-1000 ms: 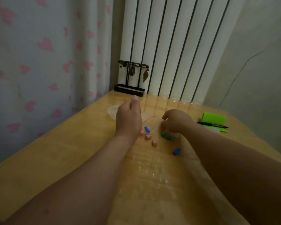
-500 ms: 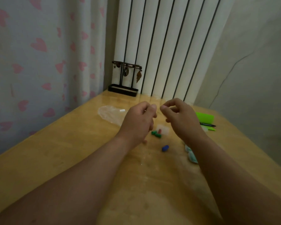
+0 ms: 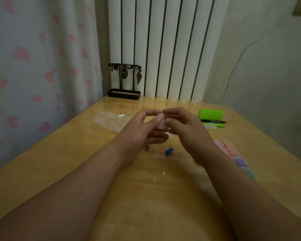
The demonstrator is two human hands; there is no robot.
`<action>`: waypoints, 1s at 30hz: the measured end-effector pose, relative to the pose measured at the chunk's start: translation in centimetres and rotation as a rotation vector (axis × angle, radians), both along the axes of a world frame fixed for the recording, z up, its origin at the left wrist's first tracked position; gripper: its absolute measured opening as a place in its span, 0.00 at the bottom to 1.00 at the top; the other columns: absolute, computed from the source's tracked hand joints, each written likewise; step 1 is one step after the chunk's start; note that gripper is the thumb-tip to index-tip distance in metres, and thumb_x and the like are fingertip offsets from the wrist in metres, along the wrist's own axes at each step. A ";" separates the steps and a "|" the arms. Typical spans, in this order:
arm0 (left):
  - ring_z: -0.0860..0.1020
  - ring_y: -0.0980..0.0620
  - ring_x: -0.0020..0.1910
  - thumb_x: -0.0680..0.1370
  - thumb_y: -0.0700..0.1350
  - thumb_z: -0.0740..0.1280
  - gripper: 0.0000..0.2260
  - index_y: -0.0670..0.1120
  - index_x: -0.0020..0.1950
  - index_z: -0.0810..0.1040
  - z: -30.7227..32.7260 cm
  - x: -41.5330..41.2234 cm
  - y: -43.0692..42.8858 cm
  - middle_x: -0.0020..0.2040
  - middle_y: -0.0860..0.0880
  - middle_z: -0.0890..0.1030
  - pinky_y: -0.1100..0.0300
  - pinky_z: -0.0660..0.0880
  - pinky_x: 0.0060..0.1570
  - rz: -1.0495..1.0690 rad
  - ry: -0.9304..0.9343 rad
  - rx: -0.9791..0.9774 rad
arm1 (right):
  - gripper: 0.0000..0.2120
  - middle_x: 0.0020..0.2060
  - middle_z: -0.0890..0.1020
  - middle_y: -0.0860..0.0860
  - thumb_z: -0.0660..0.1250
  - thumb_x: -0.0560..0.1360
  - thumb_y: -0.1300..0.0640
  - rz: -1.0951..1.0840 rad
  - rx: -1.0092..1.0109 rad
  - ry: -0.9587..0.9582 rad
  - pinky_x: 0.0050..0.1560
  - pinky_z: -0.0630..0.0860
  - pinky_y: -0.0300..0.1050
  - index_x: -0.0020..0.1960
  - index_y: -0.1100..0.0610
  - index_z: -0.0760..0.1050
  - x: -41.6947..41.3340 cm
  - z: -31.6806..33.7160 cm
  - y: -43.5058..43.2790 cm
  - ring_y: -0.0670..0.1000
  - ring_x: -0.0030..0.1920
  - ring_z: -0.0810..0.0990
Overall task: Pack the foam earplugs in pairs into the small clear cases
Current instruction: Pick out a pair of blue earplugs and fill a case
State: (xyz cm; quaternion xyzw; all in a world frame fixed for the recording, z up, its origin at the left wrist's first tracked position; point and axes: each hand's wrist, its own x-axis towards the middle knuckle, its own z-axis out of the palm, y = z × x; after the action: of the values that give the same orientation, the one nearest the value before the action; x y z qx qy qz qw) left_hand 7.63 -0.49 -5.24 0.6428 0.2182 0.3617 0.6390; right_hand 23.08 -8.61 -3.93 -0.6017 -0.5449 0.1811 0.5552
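Note:
My left hand (image 3: pixel 141 131) and my right hand (image 3: pixel 186 129) are raised together above the middle of the wooden table (image 3: pixel 59 162). Between their fingertips they pinch a small clear case (image 3: pixel 161 123) with something pale pink in it. A blue foam earplug (image 3: pixel 169 151) lies loose on the table just below the hands. Several packed cases (image 3: pixel 233 153) with pink, orange, purple and green earplugs lie in a row right of my right forearm. Other loose earplugs are hidden behind the hands.
An empty clear plastic bag (image 3: pixel 109 120) lies at the back left. A green box (image 3: pixel 211 114), a black pen (image 3: pixel 213 121) and more clear cases sit at the back right. A black jewellery stand (image 3: pixel 124 80) stands at the far edge by the radiator.
My hands rose from the pile of earplugs on the table and came together. They now hold a small clear case between their fingertips, closer than half a second ago.

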 end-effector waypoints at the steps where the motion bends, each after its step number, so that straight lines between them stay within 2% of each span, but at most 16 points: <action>1: 0.88 0.43 0.55 0.86 0.52 0.68 0.13 0.52 0.70 0.77 0.1 0.0 -0.2 0.55 0.43 0.89 0.47 0.85 0.57 0.008 0.015 0.039 | 0.10 0.52 0.87 0.45 0.69 0.83 0.51 -0.010 -0.018 0.068 0.57 0.83 0.46 0.63 0.47 0.81 0.1 0.0 0.1 0.43 0.54 0.86; 5: 0.89 0.45 0.52 0.85 0.51 0.70 0.12 0.52 0.68 0.80 0.1 0.0 -0.7 0.54 0.44 0.89 0.51 0.86 0.53 0.014 0.049 0.127 | 0.09 0.48 0.89 0.53 0.71 0.82 0.50 0.007 -0.088 0.234 0.61 0.84 0.60 0.59 0.52 0.83 0.2 -0.1 0.2 0.53 0.52 0.88; 11: 0.89 0.45 0.54 0.84 0.51 0.71 0.13 0.50 0.68 0.80 0.1 -0.2 -0.7 0.54 0.44 0.89 0.47 0.85 0.58 -0.009 0.049 0.119 | 0.12 0.50 0.88 0.56 0.72 0.81 0.51 0.044 -0.101 0.283 0.64 0.81 0.64 0.58 0.58 0.83 0.7 -0.2 0.2 0.56 0.55 0.88; 13: 0.89 0.44 0.54 0.85 0.49 0.71 0.12 0.50 0.68 0.80 0.1 -0.2 -0.6 0.54 0.43 0.89 0.47 0.85 0.58 -0.012 0.053 0.121 | 0.11 0.50 0.88 0.56 0.73 0.80 0.51 0.048 -0.097 0.271 0.64 0.82 0.62 0.57 0.58 0.83 0.7 -0.2 0.1 0.56 0.54 0.88; 19: 0.89 0.44 0.54 0.85 0.48 0.70 0.10 0.52 0.67 0.81 -0.1 -0.2 -0.5 0.55 0.43 0.89 0.47 0.85 0.58 -0.005 0.055 0.131 | 0.08 0.48 0.88 0.51 0.74 0.79 0.52 -0.018 -0.061 0.177 0.54 0.83 0.49 0.55 0.54 0.84 0.3 -0.1 0.1 0.49 0.50 0.88; 25: 0.89 0.44 0.53 0.86 0.45 0.69 0.10 0.49 0.67 0.79 0.0 -0.3 -0.6 0.53 0.42 0.89 0.47 0.86 0.58 0.003 0.063 0.121 | 0.07 0.45 0.88 0.48 0.73 0.80 0.49 -0.046 -0.041 0.038 0.58 0.84 0.53 0.55 0.51 0.83 0.0 -0.2 0.0 0.46 0.48 0.87; 30: 0.89 0.44 0.52 0.83 0.42 0.73 0.12 0.47 0.66 0.78 0.1 -0.4 -0.7 0.51 0.41 0.89 0.50 0.87 0.54 -0.007 0.093 0.099 | 0.07 0.44 0.88 0.45 0.72 0.81 0.49 -0.059 -0.055 -0.122 0.57 0.84 0.52 0.57 0.50 0.83 -0.1 -0.2 -0.1 0.43 0.48 0.86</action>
State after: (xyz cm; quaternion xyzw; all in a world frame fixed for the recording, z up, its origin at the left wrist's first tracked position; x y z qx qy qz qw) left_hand 7.24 -1.17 -5.12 0.6903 0.2273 0.3397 0.5970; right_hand 22.97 -8.75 -4.11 -0.6425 -0.5545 0.1428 0.5093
